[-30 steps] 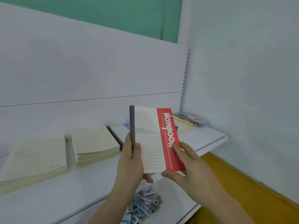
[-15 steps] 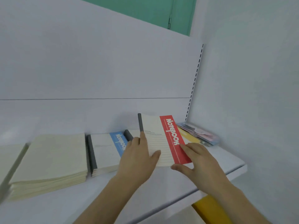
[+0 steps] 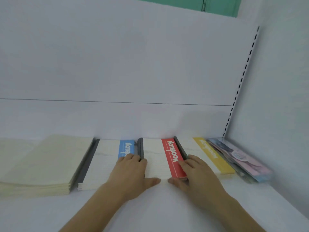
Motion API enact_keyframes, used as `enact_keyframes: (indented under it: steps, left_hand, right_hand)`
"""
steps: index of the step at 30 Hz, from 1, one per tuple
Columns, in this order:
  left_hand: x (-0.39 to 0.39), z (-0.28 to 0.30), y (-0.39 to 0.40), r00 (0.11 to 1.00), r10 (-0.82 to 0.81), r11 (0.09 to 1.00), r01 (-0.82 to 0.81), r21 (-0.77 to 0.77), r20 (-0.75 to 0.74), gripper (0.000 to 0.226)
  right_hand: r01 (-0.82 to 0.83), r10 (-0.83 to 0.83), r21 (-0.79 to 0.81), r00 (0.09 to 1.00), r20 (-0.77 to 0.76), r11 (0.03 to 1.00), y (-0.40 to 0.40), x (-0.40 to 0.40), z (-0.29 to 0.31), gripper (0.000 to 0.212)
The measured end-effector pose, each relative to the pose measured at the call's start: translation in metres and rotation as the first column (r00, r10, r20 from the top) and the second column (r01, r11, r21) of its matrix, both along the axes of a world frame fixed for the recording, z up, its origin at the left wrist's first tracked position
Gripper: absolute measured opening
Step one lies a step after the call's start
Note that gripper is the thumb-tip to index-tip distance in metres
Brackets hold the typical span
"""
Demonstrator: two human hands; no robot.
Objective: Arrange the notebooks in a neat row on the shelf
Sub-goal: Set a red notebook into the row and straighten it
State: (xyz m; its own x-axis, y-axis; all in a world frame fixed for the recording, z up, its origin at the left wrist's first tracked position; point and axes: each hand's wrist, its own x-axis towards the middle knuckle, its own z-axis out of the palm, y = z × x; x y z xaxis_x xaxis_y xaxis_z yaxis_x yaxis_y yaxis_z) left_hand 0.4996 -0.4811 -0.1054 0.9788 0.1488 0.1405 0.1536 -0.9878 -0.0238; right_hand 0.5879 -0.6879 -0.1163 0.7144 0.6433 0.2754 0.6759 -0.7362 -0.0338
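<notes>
The red-banded notebook [image 3: 160, 154] lies flat on the white shelf [image 3: 150, 206], between a blue-banded notebook stack [image 3: 107, 158] and a yellow-banded notebook stack [image 3: 207, 153]. My left hand [image 3: 132, 173] rests on its left edge by the grey spine, thumb along the front edge. My right hand [image 3: 197, 173] presses on its right side over the red band, thumb at the front edge. Both hands lie flat against the notebook with fingers spread. A cream stack of notebooks [image 3: 41, 166] lies at the left.
A pink and blue packet pile [image 3: 240, 159] lies in the shelf's right corner against the side wall. A slotted upright [image 3: 240, 84] runs up the back corner. The shelf's back panel [image 3: 117, 64] stands right behind the row.
The red notebook went from held upright in the air down to lying flat on the shelf between the blue and yellow stacks. Both hands followed it down and now press on it.
</notes>
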Motion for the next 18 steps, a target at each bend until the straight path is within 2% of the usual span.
enact_keyframes:
  steps: [6, 10, 14, 18]
  left_hand:
    - [0.007, 0.006, -0.004, 0.997, 0.055, 0.998, -0.056, -0.017, -0.055, 0.061]
    - [0.009, 0.009, -0.004, 0.993, 0.079, 0.994, -0.085, -0.07, -0.085, 0.075]
    - [0.009, 0.008, -0.001, 0.994, 0.069, 0.993, -0.076, -0.086, -0.083, 0.077]
    - [0.009, 0.008, -0.001, 0.996, 0.059, 0.996, -0.064, -0.063, -0.066, 0.074]
  right_hand:
    - [-0.098, 0.103, -0.112, 0.994, 0.042, 0.989, -0.003, 0.017, 0.0, 0.083]
    - [-0.099, 0.1, -0.069, 0.995, 0.013, 0.993, 0.001, 0.022, -0.002, 0.078]
    - [-0.093, 0.092, -0.062, 0.996, -0.023, 0.994, 0.001, 0.022, 0.0, 0.074]
    - [-0.11, 0.113, 0.032, 0.985, -0.127, 0.993, 0.002, 0.028, 0.006, 0.064]
